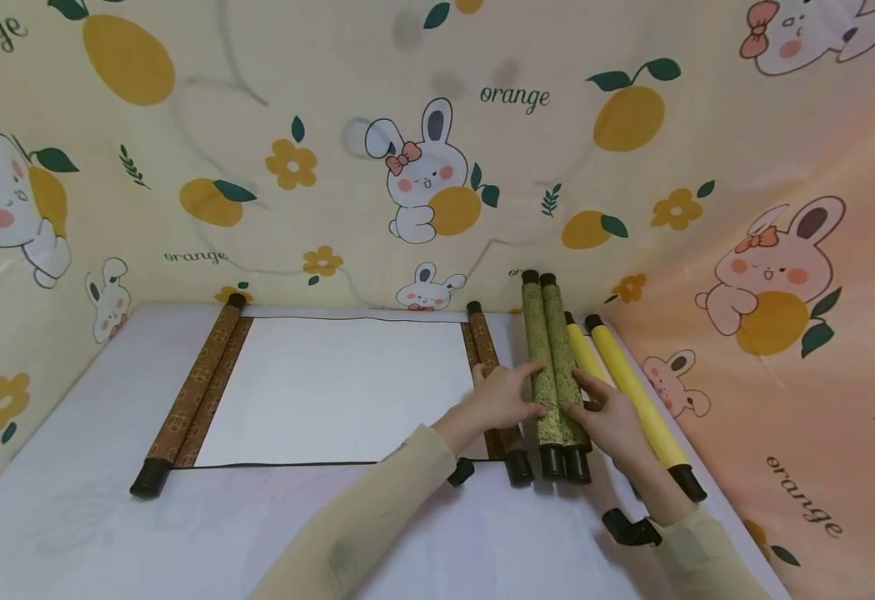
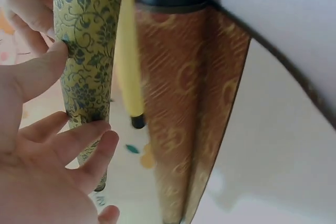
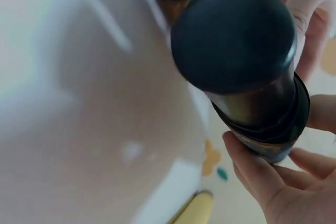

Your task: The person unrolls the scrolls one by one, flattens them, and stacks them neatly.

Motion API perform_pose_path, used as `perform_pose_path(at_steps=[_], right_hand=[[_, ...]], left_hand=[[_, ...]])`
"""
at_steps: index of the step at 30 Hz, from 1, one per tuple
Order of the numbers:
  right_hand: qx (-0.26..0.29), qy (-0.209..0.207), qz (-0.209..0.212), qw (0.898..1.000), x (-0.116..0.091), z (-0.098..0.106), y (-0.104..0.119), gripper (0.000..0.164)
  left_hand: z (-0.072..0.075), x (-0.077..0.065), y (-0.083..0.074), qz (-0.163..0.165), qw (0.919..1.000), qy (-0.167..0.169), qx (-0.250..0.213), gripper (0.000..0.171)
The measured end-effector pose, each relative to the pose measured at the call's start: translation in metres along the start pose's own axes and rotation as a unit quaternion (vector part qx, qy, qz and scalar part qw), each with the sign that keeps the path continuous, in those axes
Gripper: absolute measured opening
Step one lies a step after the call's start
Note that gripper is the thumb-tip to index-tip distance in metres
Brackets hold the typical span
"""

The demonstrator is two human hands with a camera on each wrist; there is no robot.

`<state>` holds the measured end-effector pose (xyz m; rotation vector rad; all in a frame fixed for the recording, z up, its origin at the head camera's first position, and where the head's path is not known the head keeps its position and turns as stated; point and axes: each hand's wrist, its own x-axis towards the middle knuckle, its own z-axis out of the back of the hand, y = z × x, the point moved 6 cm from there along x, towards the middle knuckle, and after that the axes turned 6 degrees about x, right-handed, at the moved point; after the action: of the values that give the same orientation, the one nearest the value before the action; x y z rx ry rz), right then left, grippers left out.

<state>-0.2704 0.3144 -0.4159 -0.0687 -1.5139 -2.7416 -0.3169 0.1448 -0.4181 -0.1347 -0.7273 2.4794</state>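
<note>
Both hands hold a green patterned scroll (image 1: 542, 367), its two rollers side by side and their black knobs facing the person. The left hand (image 1: 499, 398) grips its left side with thumb and fingers; in the left wrist view that hand (image 2: 47, 140) has its fingertips on the leafy cloth. From the other side, the right hand (image 1: 617, 421) holds the right roller with curled fingers. Close up in the right wrist view are the scroll's black end knob (image 3: 233, 40) and the right hand's fingers (image 3: 262, 182) around the roller.
An opened scroll of white paper (image 1: 340, 392) lies flat to the left, between a brown left roller (image 1: 190, 392) and a brown right roller (image 1: 512, 442). A yellow scroll (image 1: 643, 404) lies at the right, beside the printed cloth wall (image 1: 775, 433). White cloth (image 1: 205, 533) covers the table.
</note>
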Motion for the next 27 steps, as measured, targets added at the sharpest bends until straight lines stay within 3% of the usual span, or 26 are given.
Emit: perform_pose_path(at_steps=[5, 10, 15, 21, 27], right_hand=[[0.072, -0.03, 0.022, 0.997, -0.003, -0.015, 0.023, 0.068], [0.137, -0.042, 0.044, 0.989, -0.002, -0.043, 0.039, 0.069], [0.195, -0.042, 0.047, 0.979, -0.002, -0.086, 0.053, 0.077], [0.218, -0.034, 0.075, 0.972, -0.001, -0.129, 0.073, 0.085], [0.221, 0.0, 0.133, 0.966, -0.007, -0.165, 0.098, 0.086]], left_hand=[[0.023, -0.019, 0.008, -0.009, 0.9978, -0.022, -0.061, 0.073], [0.042, -0.042, 0.022, -0.01, 0.9873, -0.056, -0.148, 0.069], [0.062, -0.069, 0.043, -0.005, 0.9795, -0.105, -0.172, 0.064], [0.085, -0.1, 0.07, -0.015, 0.9729, -0.151, -0.174, 0.064], [0.107, -0.128, 0.105, 0.04, 0.957, -0.187, -0.218, 0.062]])
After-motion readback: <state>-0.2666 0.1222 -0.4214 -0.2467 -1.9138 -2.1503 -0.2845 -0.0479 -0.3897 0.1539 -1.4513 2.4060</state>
